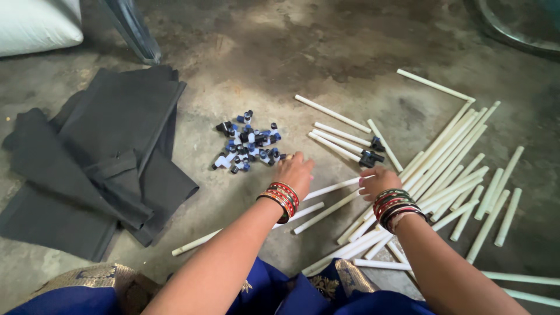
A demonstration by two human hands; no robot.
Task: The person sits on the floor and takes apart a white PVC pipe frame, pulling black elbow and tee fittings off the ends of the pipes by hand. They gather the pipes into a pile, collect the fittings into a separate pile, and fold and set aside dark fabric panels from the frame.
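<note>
Reaching forward in the head view, the left hand [296,170] is stretching to the near edge of the heap of small caps [248,146] on the concrete floor [245,64]; its fingertips are touching or all but touching the nearest blue and black pieces, and I cannot tell whether its grip is closing on one or lying loose. The right hand [376,181] is resting knuckles-up on a white stick [332,188], fingers curled over it, seemingly pinching the end. A few sticks with black caps already on [344,144] are lying just beyond that hand. The caps are sitting loosely, so a sweeping fingertip is likely to be scattering them toward the dark folded cloth [99,163], where black pieces would be hard to find. The round sticks are lying crossed under both wrists, and a dragging forearm or bangle could be rolling them apart or knocking the capped ones. The big spread of white sticks [455,169] is crowding the right side, leaving little free floor there; bare floor is opening up beyond the heap and between the heap and the cloth, giving the left hand the easier room.
</note>
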